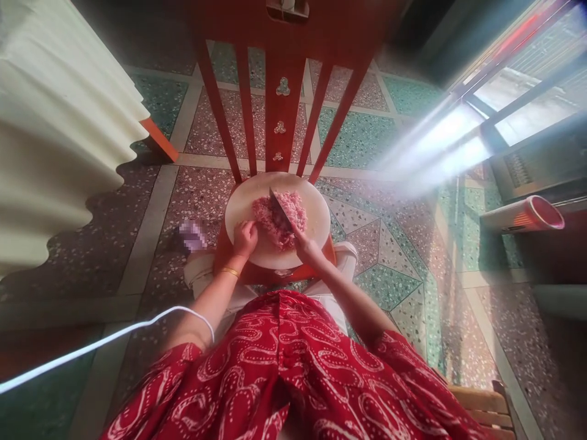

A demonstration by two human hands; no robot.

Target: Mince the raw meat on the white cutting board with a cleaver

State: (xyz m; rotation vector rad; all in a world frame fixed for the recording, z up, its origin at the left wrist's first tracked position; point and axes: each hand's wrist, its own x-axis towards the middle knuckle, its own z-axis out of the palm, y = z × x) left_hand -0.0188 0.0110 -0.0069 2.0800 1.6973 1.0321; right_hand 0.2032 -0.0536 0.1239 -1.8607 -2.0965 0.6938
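A round pale cutting board (236,205) lies on the seat of a red wooden chair. Minced meat (293,205) is heaped in its middle. My right hand (306,249) grips the handle of a kitchen knife (280,208), whose dark blade slants up and left across the meat. My left hand (246,238) is closed in a fist on the board's left part, just beside the heap; no object shows in it. The handle is mostly covered by my right fingers, and the blade's lower edge is sunk in or hidden against the meat.
The red chair's slatted backrest (277,110) rises beyond the board. A pale curtain or cloth (59,140) hangs at left, and a white cable (105,341) crosses near my left arm. A cylindrical container (518,215) stands at right on the patterned floor (367,140).
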